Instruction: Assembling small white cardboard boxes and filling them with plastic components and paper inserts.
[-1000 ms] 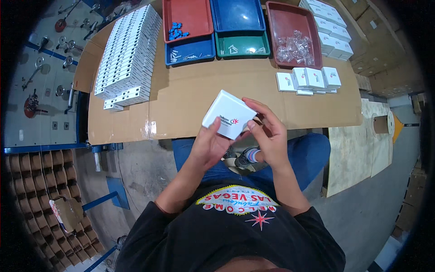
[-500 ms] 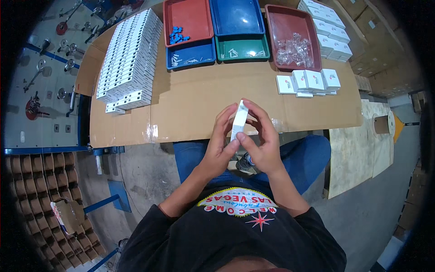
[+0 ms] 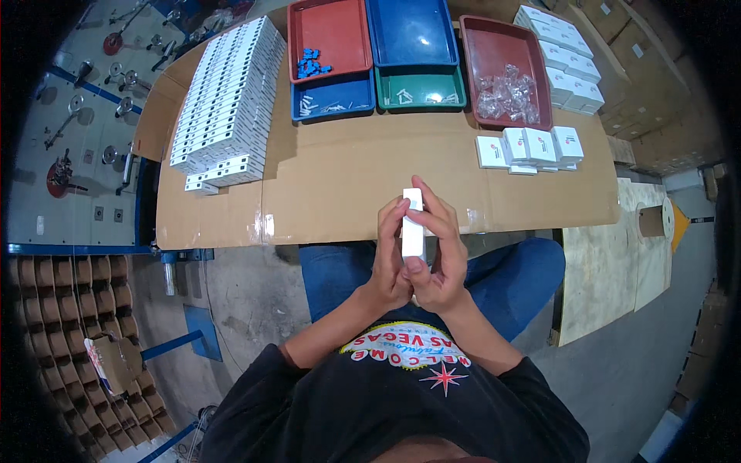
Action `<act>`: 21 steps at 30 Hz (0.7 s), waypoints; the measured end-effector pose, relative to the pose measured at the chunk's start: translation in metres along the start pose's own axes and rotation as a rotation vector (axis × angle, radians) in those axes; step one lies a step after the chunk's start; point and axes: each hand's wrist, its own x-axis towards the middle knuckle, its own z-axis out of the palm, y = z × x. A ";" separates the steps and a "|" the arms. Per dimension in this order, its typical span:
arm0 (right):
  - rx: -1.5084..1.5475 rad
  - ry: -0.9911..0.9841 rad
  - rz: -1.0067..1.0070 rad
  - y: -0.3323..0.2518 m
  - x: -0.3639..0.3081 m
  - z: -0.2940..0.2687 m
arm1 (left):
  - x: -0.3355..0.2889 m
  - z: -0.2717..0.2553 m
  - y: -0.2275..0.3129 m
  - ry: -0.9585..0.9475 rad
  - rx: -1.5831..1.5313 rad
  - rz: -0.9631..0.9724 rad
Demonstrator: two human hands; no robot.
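A small white box [image 3: 413,235] stands on edge between my two hands, over my lap just off the table's near edge. My left hand [image 3: 388,258] presses along its left side. On the other side, my right hand [image 3: 440,255] grips it, with a finger across its top and the thumb at its near end. The box's narrow face points up; its broad faces are hidden by my palms.
A tall stack of white pieces [image 3: 224,108] rises at the table's left. Along the back are a red tray [image 3: 332,31] with blue parts, a blue tray [image 3: 336,108] and green tray [image 3: 421,99] with small white parts, and a dark red tray [image 3: 494,38] of clear bags. White boxes [image 3: 538,147] sit at right.
The white box has turned from a tilt to nearly straight away from me and come slightly nearer. My hands have closed in flatter along its sides.
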 end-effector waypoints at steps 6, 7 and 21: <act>-0.011 -0.004 -0.047 -0.002 -0.002 -0.011 | 0.024 -0.018 0.012 -0.099 0.237 0.227; -0.011 -0.025 -0.036 -0.003 -0.002 -0.013 | 0.027 -0.020 0.017 -0.110 0.266 0.219; 0.195 -0.044 -0.073 0.005 -0.010 0.002 | 0.016 -0.006 0.012 0.023 0.303 0.343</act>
